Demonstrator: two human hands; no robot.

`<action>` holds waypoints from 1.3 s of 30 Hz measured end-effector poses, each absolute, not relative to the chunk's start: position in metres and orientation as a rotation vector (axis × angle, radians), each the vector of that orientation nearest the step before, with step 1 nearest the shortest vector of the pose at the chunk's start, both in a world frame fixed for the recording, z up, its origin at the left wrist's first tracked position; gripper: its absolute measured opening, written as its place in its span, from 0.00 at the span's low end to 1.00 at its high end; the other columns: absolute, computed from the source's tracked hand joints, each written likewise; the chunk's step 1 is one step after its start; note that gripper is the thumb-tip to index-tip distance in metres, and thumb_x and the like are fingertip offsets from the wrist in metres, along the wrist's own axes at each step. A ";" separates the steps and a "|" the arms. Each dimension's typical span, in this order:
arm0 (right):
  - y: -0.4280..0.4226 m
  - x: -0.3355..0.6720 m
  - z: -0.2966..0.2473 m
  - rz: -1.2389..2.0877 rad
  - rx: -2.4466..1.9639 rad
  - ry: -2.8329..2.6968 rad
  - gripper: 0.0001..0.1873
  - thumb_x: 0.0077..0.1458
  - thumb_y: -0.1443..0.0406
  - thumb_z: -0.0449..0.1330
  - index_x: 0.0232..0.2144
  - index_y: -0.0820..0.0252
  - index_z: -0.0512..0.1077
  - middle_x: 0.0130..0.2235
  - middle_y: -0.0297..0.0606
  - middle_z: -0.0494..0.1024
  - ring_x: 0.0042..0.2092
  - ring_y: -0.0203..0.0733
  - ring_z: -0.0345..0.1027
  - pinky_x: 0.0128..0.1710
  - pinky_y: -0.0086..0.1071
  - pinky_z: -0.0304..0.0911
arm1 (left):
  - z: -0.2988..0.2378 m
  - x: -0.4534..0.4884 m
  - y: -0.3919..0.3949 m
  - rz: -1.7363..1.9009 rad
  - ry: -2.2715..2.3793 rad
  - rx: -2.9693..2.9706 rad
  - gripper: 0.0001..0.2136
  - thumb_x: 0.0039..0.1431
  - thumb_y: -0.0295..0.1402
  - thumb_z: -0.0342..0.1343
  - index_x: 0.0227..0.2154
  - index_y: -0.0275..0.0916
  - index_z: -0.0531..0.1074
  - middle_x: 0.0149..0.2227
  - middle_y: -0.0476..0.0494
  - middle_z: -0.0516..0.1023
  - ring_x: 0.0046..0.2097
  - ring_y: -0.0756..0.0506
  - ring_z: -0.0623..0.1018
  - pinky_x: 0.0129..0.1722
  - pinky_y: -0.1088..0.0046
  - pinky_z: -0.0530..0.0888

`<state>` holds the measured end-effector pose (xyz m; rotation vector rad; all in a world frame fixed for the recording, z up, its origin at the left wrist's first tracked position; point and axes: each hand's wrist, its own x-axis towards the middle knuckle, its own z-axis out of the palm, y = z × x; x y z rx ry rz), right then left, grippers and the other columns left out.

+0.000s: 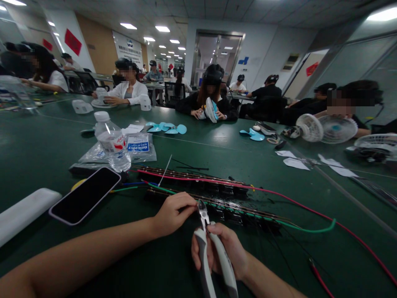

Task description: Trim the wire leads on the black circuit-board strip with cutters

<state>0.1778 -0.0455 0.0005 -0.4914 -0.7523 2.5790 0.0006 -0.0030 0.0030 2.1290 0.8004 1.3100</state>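
A dark green counter (pixel 139 271) is carrying everything here. Two long black strips are lying across its middle, the far strip (pixel 226 189) behind the near strip (pixel 237 216). They are probably being stiff along their length but light enough to shift, so steadying one close to the working spot is seeming sensible. A red wire (pixel 269 191) is running along the far strip and off to the right; a green wire (pixel 310 230) is following the near strip and poking out past its right end (both are likely bending easily, with some spring). Cutting pliers (pixel 203 216) are reaching the near strip with their tip. The right hand (pixel 231 246) is holding them, its fingers clamped around the pale handles; they are probably feeling rigid and fairly weighty, steadiest when gripped low. The left hand (pixel 175 214) is resting just beside the tip, its fingers bunching together; whether they are pinching anything, I cannot tell. A thin white tie (pixel 165 169) is slanting near the strips' left end.
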 end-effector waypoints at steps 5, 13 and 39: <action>-0.045 0.180 -0.003 2.599 -0.531 -0.749 0.28 0.50 0.51 0.45 0.30 0.73 0.70 0.24 0.49 0.74 0.22 0.36 0.65 0.18 0.25 0.49 | 0.003 0.001 -0.003 1.330 0.790 2.136 0.06 0.57 0.26 0.51 0.31 0.34 0.73 0.29 0.43 0.75 0.33 0.49 0.74 0.34 0.71 0.71; -0.044 0.183 -0.008 2.594 -0.563 -0.779 0.29 0.51 0.50 0.42 0.27 0.71 0.70 0.20 0.45 0.72 0.21 0.38 0.64 0.18 0.26 0.47 | 0.003 0.001 -0.002 1.336 0.787 2.145 0.05 0.56 0.25 0.52 0.29 0.33 0.73 0.28 0.44 0.75 0.32 0.49 0.74 0.33 0.73 0.71; -0.045 0.180 -0.004 2.620 -0.518 -0.777 0.29 0.50 0.51 0.44 0.29 0.74 0.70 0.25 0.50 0.75 0.20 0.35 0.63 0.16 0.25 0.49 | 0.004 0.001 -0.004 1.275 0.793 2.165 0.07 0.59 0.25 0.47 0.31 0.34 0.70 0.30 0.42 0.74 0.33 0.49 0.72 0.34 0.72 0.70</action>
